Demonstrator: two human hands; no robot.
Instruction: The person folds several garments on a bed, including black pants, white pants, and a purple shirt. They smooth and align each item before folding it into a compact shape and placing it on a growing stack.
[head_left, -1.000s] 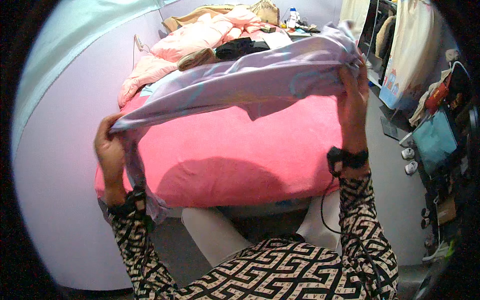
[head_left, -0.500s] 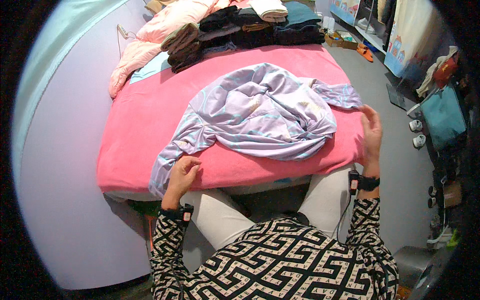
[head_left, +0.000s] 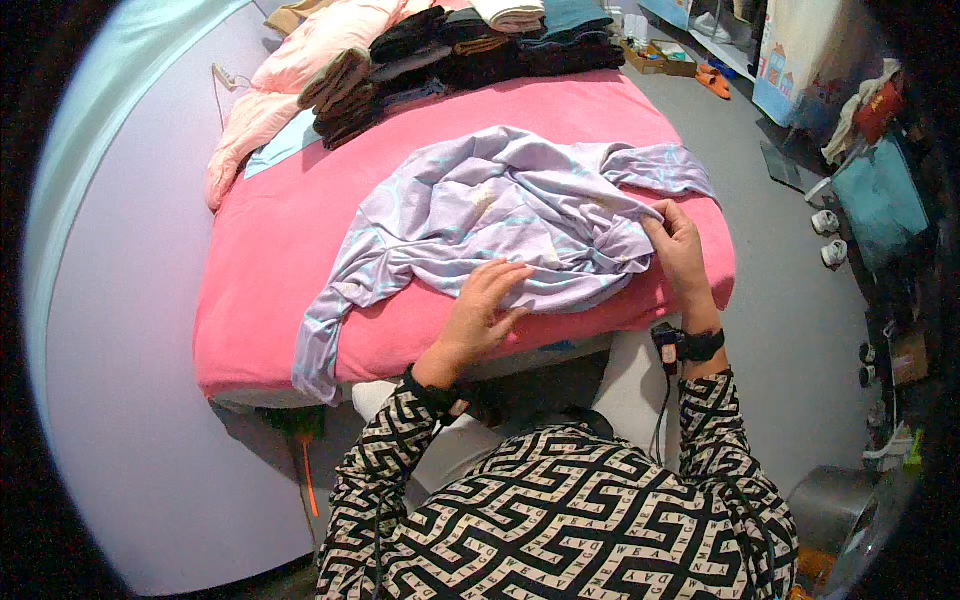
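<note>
A crumpled lavender garment [head_left: 500,215] with pale blue lines lies on the pink-covered bed [head_left: 270,290] before me. Its two long sleeves stretch out, one down over the near left edge of the bed, the other toward the far right. My right hand [head_left: 682,255] pinches the cloth at the garment's right side between thumb and fingers. At the near edge, my left hand [head_left: 480,318] hovers over or just touches the fabric, thumb and fingers apart; whether it makes contact I cannot tell.
Stacks of folded dark clothes [head_left: 420,65] line the far side of the bed, beside a pale pink quilt [head_left: 300,60] and a light blue cloth [head_left: 282,145]. Orange slippers [head_left: 712,82] and white shoes [head_left: 829,238] sit on the floor to the right.
My left hand has moved right, from beside the left sleeve to the garment's near edge. My right hand has come inward from the bed's right edge and taken hold of the cloth.
</note>
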